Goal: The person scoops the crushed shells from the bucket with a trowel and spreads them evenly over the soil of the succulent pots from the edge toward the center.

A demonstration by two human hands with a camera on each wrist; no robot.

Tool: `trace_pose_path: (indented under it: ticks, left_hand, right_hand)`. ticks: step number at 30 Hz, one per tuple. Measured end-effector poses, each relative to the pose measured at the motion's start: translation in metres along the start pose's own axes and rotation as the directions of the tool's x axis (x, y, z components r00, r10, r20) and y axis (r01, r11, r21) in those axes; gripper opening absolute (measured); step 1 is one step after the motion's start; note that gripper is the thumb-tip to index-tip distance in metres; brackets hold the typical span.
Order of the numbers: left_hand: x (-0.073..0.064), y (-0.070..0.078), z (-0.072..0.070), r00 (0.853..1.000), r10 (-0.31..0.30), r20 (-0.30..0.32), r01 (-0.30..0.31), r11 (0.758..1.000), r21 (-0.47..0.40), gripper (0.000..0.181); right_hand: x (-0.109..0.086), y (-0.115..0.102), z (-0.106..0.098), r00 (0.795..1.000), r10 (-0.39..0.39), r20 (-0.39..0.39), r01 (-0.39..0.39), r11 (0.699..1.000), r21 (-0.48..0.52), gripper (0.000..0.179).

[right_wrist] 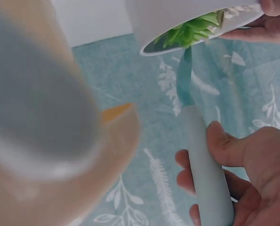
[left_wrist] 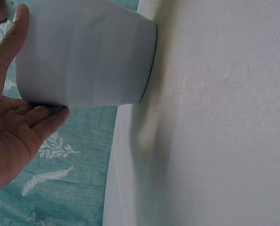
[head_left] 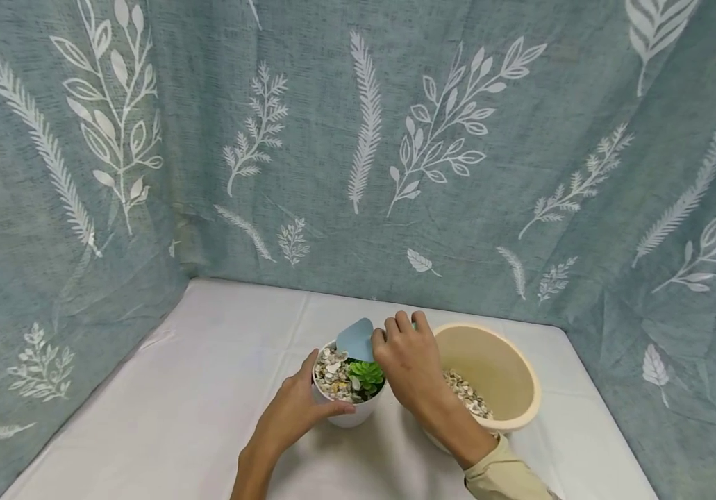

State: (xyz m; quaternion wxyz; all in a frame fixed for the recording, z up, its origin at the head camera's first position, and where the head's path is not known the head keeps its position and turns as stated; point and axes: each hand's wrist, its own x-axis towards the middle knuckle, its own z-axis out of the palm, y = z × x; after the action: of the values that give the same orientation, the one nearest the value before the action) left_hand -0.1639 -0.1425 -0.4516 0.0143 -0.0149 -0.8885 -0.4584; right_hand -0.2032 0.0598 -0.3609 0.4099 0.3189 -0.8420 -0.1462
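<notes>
My left hand (head_left: 292,410) grips a white pot (head_left: 353,418) standing on the table, thumb on the near side and fingers around its left side. Inside the pot are a green succulent (head_left: 367,376) and mixed pale pebbles (head_left: 331,373) like shell bits. My right hand (head_left: 409,357) holds a small blue trowel (head_left: 355,340), its blade tilted over the pot's far rim behind the plant. In the right wrist view, fingers and thumb wrap the trowel's pale handle (right_wrist: 203,174), and the blade tip overlaps the succulent. The left wrist view shows the pot's smooth side (left_wrist: 90,56) between thumb and fingers.
A cream bucket (head_left: 534,399) stands right of the pot, partly behind my right forearm, with more pebbles (head_left: 469,396) at its bottom. White cloth (head_left: 226,361) covers the table. A teal curtain with white leaf prints (head_left: 320,139) hangs along the back and both sides.
</notes>
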Motion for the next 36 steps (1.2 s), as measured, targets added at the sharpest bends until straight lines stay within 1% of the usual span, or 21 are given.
trace_pose_path:
  ticks: [3, 6, 10, 12, 15, 18, 21, 23, 25, 27, 28, 30, 32, 33, 35, 36]
  left_hand:
    - [-0.001, 0.001, -0.001, 1.0, 0.002, 0.007, -0.002, 1.0, 0.001, 0.125]
    - [0.0, 0.001, -0.003, 1.0, 0.015, 0.01, -0.015, 1.0, 0.01, 0.125]
    - [0.001, 0.002, -0.002, 1.0, 0.009, 0.009, -0.009, 1.0, 0.029, 0.126]
    - [0.002, 0.002, -0.001, 1.0, 0.001, 0.01, -0.001, 0.999, 0.039, 0.127]
    - [0.002, 0.003, -0.001, 1.0, -0.014, 0.016, 0.014, 0.999, 0.052, 0.127]
    - [0.002, 0.005, -0.002, 0.999, -0.017, 0.031, 0.016, 0.999, 0.033, 0.127]
    - [0.0, 0.007, -0.004, 0.998, -0.009, 0.066, 0.009, 1.0, -0.003, 0.129]
    - [0.0, 0.01, -0.003, 0.995, 0.005, 0.097, -0.004, 1.0, -0.011, 0.129]
    - [0.0, 0.015, -0.002, 0.993, 0.019, 0.115, -0.02, 1.0, 0.007, 0.131]
    - [0.001, 0.022, 0.001, 0.993, 0.053, 0.101, -0.056, 0.998, 0.029, 0.133]
    - [0.001, 0.026, 0.003, 0.993, 0.081, 0.086, -0.084, 0.996, 0.038, 0.134]
    - [0.003, 0.039, 0.011, 0.986, 0.155, 0.056, -0.157, 0.987, 0.044, 0.134]
    - [0.004, 0.055, 0.023, 0.971, 0.235, 0.037, -0.236, 0.971, 0.032, 0.131]
    - [0.003, 0.063, 0.03, 0.963, 0.267, 0.04, -0.268, 0.963, 0.023, 0.128]
    - [0.003, 0.08, 0.047, 0.946, 0.317, 0.061, -0.318, 0.948, 0.0, 0.12]
    - [0.003, 0.087, 0.056, 0.942, 0.328, 0.078, -0.328, 0.945, -0.012, 0.115]
  right_hand:
    - [-0.003, 0.003, -0.001, 1.0, -0.007, -0.024, 0.006, 1.0, -0.024, 0.015]
    - [-0.005, 0.008, -0.002, 0.999, 0.012, -0.044, -0.014, 0.999, -0.037, 0.014]
    - [-0.015, 0.018, -0.005, 0.996, 0.081, -0.044, -0.082, 0.996, -0.031, 0.018]
    - [-0.021, 0.023, -0.008, 0.991, 0.132, -0.039, -0.131, 0.991, 0.006, 0.019]
    - [-0.031, 0.033, -0.01, 0.976, 0.217, -0.035, -0.213, 0.973, 0.084, 0.017]
    - [-0.042, 0.044, -0.011, 0.952, 0.305, -0.038, -0.294, 0.938, 0.183, 0.01]
    - [-0.057, 0.059, -0.01, 0.928, 0.372, -0.038, -0.351, 0.902, 0.25, 0.008]
    - [-0.071, 0.074, -0.012, 0.914, 0.405, -0.029, -0.383, 0.885, 0.264, 0.008]
    - [-0.086, 0.088, -0.014, 0.906, 0.423, -0.013, -0.407, 0.878, 0.253, 0.008]
    - [-0.101, 0.103, -0.018, 0.902, 0.431, 0.012, -0.421, 0.876, 0.235, 0.008]
    - [-0.107, 0.111, -0.02, 0.904, 0.426, 0.028, -0.421, 0.879, 0.224, 0.008]
    - [-0.118, 0.124, -0.024, 0.908, 0.413, 0.067, -0.418, 0.884, 0.208, 0.01]
    - [-0.126, 0.135, -0.027, 0.916, 0.387, 0.111, -0.401, 0.9, 0.174, 0.012]
    - [-0.127, 0.139, -0.028, 0.919, 0.37, 0.137, -0.388, 0.91, 0.145, 0.013]
    - [-0.128, 0.143, -0.027, 0.924, 0.331, 0.191, -0.349, 0.934, 0.071, 0.016]
    - [-0.127, 0.143, -0.025, 0.928, 0.305, 0.215, -0.317, 0.948, 0.024, 0.015]
